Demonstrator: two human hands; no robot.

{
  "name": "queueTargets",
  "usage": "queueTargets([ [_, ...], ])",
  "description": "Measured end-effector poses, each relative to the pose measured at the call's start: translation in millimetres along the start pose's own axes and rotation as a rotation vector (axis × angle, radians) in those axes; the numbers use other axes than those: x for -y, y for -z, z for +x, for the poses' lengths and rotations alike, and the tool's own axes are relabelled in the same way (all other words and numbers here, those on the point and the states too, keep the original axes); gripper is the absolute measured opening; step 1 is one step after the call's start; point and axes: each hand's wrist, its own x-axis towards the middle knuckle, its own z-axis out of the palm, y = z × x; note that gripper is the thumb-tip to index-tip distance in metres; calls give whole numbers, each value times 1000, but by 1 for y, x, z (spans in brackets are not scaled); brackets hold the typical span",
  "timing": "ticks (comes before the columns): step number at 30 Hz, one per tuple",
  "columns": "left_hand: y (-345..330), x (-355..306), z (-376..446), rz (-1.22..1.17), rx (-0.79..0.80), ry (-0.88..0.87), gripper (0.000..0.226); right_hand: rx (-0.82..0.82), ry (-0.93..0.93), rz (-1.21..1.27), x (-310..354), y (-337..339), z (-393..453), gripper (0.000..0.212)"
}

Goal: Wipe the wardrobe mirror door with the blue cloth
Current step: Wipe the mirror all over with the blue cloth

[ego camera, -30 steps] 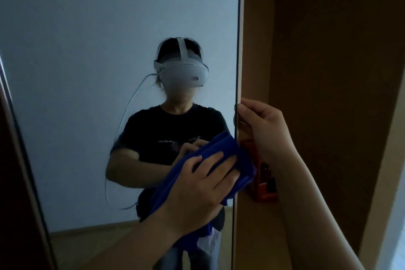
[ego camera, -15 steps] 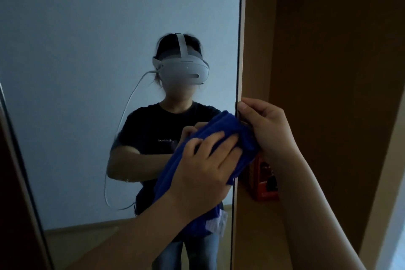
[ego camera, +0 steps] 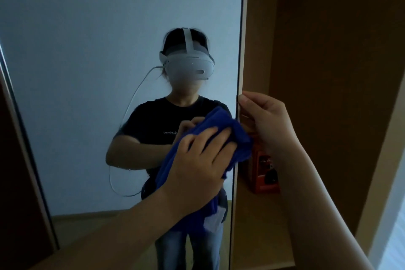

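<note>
Hands both raised at the right edge of the tall frameless wardrobe mirror door (ego camera: 87, 72). Left hand (ego camera: 199, 164) reaches in from the near left, forearm angled up, palm turned to the glass, fingers straight and slightly fanned, pressing the soft bunched royal-blue cloth (ego camera: 232, 133) flat against the mirror. Cloth sits low right on the glass, touching the door's right edge; a folded lobe pokes out above the fingertips, a loose tail hangs below the wrist. Fabric looks plush, matte, creased.

Right hand (ego camera: 265, 120) comes in from the near right, forearm rising steeply, fingers curled round the thin pale vertical door edge (ego camera: 240, 50) just above the cloth, thumb tip on the mirror side. The two hands sit just beside each other, cloth between them.

Glass smooth, dim, reflecting a person in a dark tee and jeans with a white headset (ego camera: 188, 66) and a trailing white cable. Right of the door, the brown matte wooden wardrobe interior (ego camera: 328, 50), plain flat panels. Small orange-red box (ego camera: 266, 173) stands on the shelf inside, partly behind the right wrist; its print is too dark to read.
</note>
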Motion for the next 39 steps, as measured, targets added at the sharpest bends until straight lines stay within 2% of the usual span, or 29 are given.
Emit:
queueTargets([
  [2, -4, 0, 10, 40, -35, -33, 32, -7, 7, -38, -1, 1, 0, 10],
  [4, -11, 0, 10, 73, -25, -102, 37, -25, 16, -74, -3, 1, 2, 11],
  [9, -18, -2, -1, 74, -40, -118, 34, -25, 36, -62, -10, 1, 7, 15],
  [18, -40, -30, -77, 9, 189, -327, 29, -29, 57, 11, -16, 0, 13, 11],
  [20, -39, -31, -83, -26, 213, -346, 25, -31, 61, -2, -15, 1, 11, 15],
  [23, -26, -27, -75, -100, 163, -260, 24, -33, 67, -7, -13, -1, 8, 25],
  [27, -11, -11, -41, -79, -19, -69, 25, -20, 22, -63, -20, 3, -4, 19],
  [29, -11, -6, -28, -52, -64, -31, 22, -1, 7, -116, -28, 6, -13, 22],
  [34, -33, -25, -49, -103, 48, -221, 33, 7, 23, -142, -36, 8, -20, 24],
  [39, -50, -37, -73, -126, 97, -309, 29, -5, 30, -90, -41, 6, -14, 22],
])
